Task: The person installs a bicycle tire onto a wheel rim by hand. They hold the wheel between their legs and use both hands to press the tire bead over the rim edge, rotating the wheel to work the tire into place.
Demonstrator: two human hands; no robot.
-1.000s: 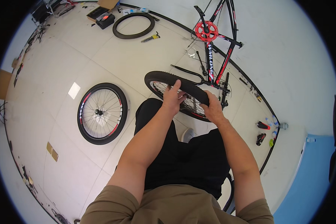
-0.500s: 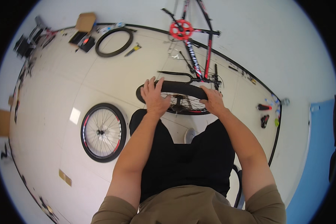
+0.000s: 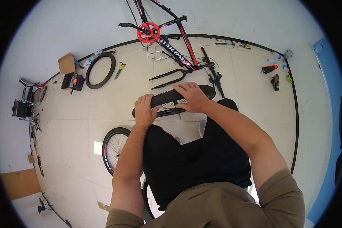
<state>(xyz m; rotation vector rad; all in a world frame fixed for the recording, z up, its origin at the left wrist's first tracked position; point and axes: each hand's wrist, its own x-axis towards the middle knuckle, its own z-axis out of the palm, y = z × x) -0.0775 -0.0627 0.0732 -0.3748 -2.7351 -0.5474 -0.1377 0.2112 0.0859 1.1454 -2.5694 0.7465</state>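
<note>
A bicycle wheel with a black knobby tire [image 3: 164,98] stands upright in front of my knees. My left hand [image 3: 144,110] grips the tire's left part, fingers over the tread and thumb on the near side. Farther right, my right hand [image 3: 193,98] is wrapped over the top of the same tire, its thumb by the spokes. Parts of the rim and spokes show below the tire. Just beyond the wheel is a black and red bicycle frame [image 3: 174,51] with a bare fork [image 3: 171,78] and a red chainring [image 3: 148,33].
Left of my legs a second wheel [image 3: 106,150] lies on the floor, partly behind my left arm. A loose tire [image 3: 111,73], a yellow-handled tool [image 3: 119,70] and an open cardboard box [image 3: 67,64] lie farther off. Bottles and a red-black object [image 3: 269,69] are at the right.
My right hand has moved left along the tire, closer to my left hand. The view has turned, so the frame and second wheel appear shifted.
</note>
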